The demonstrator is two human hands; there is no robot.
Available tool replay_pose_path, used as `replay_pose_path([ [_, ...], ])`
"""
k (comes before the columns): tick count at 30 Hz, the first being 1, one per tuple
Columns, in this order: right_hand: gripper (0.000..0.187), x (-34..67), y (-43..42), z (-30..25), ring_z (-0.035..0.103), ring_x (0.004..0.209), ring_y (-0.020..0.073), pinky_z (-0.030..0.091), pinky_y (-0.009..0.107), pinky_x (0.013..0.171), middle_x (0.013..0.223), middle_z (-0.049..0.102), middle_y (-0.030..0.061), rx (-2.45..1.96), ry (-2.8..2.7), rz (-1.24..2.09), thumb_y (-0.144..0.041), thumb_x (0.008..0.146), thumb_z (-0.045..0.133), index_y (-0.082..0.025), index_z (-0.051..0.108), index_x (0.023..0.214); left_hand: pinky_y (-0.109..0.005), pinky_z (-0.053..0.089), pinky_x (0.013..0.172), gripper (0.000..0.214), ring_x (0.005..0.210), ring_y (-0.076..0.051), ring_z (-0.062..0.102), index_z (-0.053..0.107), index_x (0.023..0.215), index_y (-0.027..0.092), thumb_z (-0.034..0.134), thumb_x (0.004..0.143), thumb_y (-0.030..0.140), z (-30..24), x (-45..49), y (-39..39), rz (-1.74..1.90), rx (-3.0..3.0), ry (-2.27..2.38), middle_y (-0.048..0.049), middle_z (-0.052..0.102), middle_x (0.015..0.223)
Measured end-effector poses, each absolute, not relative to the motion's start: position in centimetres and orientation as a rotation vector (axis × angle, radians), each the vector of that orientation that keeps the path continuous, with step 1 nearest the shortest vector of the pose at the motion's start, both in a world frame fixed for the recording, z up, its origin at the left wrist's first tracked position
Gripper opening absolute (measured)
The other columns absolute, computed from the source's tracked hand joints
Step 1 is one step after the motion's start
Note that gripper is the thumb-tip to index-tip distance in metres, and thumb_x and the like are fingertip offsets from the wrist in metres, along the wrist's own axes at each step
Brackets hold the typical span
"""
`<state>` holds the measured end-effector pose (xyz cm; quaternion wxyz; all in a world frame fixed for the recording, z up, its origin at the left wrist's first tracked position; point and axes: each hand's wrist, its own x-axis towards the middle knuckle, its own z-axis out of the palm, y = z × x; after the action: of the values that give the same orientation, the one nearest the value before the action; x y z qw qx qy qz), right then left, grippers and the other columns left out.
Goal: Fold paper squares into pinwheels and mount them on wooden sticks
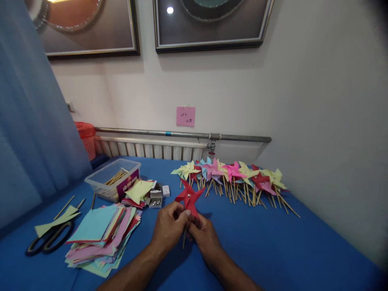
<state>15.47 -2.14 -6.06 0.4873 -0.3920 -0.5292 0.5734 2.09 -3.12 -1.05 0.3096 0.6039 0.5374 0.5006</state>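
Note:
A red paper pinwheel [188, 197] with a metal pin at its centre stands just above my two hands. My left hand [168, 229] and my right hand [204, 235] meet under it, fingers pinched together on its lower part. A thin wooden stick [184, 239] runs down between the two hands. Both hands rest low over the blue table [273, 246], near its middle.
A row of finished coloured pinwheels [233, 176] lies at the back right. Stacked coloured paper squares [101, 236], black scissors [48, 239], a clear tub of sticks [112, 178] and a small box of pins [155, 199] lie to the left. A wall rises on the right.

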Motion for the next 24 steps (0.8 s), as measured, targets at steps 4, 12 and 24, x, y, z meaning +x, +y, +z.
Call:
replay_pose_path([
  [4, 0.050, 15.5, -2.4, -5.8, 0.047, 0.056, 0.0113, 0.037, 0.024, 0.054, 0.066, 0.057, -0.0052, -0.970, -1.311, 1.392, -0.066, 0.077, 0.078, -0.020, 0.062, 0.085, -0.025, 0.039, 0.057, 0.024, 0.058, -0.014, 0.053, 0.058, 0.063, 0.021, 0.064, 0.078, 0.039, -1.3, 2.2, -3.0, 1.282, 1.541, 1.445, 0.0036, 0.057, 0.058],
  [12, 0.043, 15.5, -2.2, -6.3, 0.051, 0.055, 0.0127, 0.040, 0.025, 0.055, 0.061, 0.056, -0.0055, -1.039, -1.368, 1.332, -0.061, 0.082, 0.072, -0.022, 0.055, 0.076, -0.025, 0.035, 0.057, 0.024, 0.056, -0.014, 0.049, 0.055, 0.061, 0.022, 0.061, 0.080, 0.036, -1.2, 1.7, -2.5, 1.304, 1.554, 1.502, 0.0049, 0.053, 0.055],
  [24, 0.036, 15.3, -2.5, -5.7, 0.048, 0.052, 0.0114, 0.041, 0.025, 0.055, 0.057, 0.056, -0.0047, -1.075, -1.357, 1.384, -0.054, 0.079, 0.072, -0.021, 0.061, 0.074, -0.026, 0.036, 0.058, 0.029, 0.058, -0.014, 0.049, 0.061, 0.066, 0.021, 0.063, 0.084, 0.044, -1.2, -0.8, -0.9, 1.440, 1.495, 1.624, 0.0041, 0.056, 0.058],
])
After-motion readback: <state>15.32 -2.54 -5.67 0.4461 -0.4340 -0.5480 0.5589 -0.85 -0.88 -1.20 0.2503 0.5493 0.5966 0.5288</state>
